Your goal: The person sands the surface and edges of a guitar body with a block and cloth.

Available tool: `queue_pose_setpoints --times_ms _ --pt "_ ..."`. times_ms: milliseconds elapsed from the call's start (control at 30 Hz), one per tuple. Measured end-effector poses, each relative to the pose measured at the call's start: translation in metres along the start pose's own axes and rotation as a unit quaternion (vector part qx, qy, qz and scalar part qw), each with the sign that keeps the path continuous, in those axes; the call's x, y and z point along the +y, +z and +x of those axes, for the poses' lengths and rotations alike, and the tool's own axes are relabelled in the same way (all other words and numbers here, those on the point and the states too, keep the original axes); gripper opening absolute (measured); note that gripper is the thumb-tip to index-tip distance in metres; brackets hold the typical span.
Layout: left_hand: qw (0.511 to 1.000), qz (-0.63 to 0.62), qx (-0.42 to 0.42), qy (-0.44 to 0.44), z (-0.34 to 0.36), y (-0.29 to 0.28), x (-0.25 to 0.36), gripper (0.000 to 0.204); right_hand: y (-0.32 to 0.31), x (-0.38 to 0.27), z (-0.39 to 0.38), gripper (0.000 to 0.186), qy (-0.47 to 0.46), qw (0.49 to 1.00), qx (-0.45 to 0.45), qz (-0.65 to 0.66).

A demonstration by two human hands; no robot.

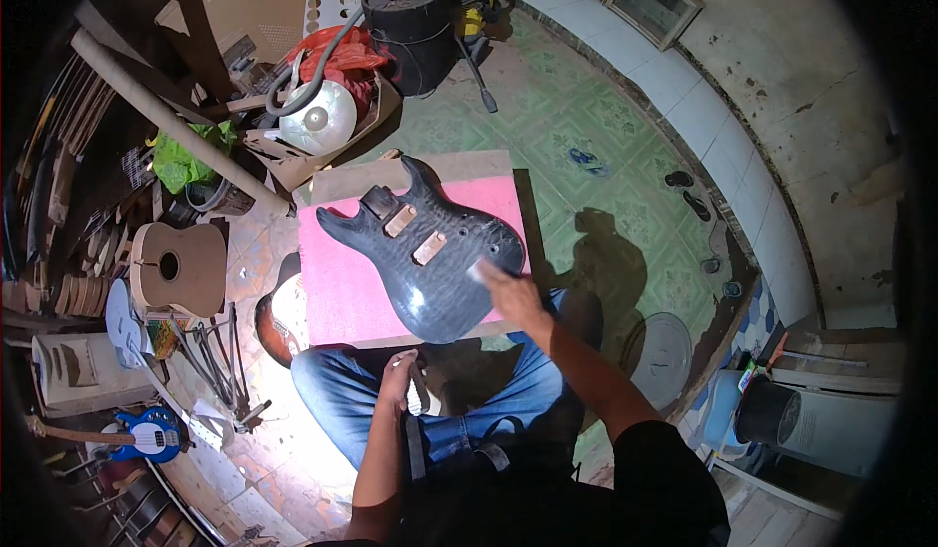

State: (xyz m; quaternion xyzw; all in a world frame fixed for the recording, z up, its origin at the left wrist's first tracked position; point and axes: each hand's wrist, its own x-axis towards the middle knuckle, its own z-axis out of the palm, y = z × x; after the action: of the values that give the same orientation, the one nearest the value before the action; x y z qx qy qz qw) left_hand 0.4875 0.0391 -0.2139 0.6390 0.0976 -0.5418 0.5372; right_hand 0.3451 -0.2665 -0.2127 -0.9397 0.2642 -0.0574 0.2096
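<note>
A dark grey electric guitar body (425, 259) lies flat on a pink foam sheet (342, 293) in front of my lap. Two pale rectangular cavities and several holes show in its top. My right hand (515, 298) reaches over the body's right side, fingers closed on a small whitish pad (478, 271). That pad touches or nearly touches the surface; motion blurs it, and its material cannot be made out. Over my lap, below the sheet's near edge, my left hand (397, 379) grips a pale object with a ridged edge (419, 397). Its kind is unclear.
An acoustic guitar body (179, 269) and a blue electric guitar (151, 437) stand at left. A sunburst guitar body (277, 322) sits beside my knee. Beyond the sheet are a cardboard box (386, 107) and a black bucket (415, 49). Sandals (687, 195) lie on the green tiles.
</note>
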Motion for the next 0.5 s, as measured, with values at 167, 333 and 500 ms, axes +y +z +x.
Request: queue_pose_setpoints --times_ms 167,333,500 --pt "0.999 -0.030 0.008 0.017 -0.001 -0.010 -0.004 0.036 -0.024 0.025 0.025 0.050 0.115 0.979 0.158 0.053" --pt "0.997 -0.058 -0.015 0.056 -0.002 0.001 0.003 0.038 -0.019 0.031 0.038 0.057 0.176 0.964 0.095 0.173" --pt "0.993 -0.080 -0.059 0.065 -0.008 0.025 0.028 0.043 0.012 0.048 0.018 0.062 0.280 0.926 0.097 0.232"
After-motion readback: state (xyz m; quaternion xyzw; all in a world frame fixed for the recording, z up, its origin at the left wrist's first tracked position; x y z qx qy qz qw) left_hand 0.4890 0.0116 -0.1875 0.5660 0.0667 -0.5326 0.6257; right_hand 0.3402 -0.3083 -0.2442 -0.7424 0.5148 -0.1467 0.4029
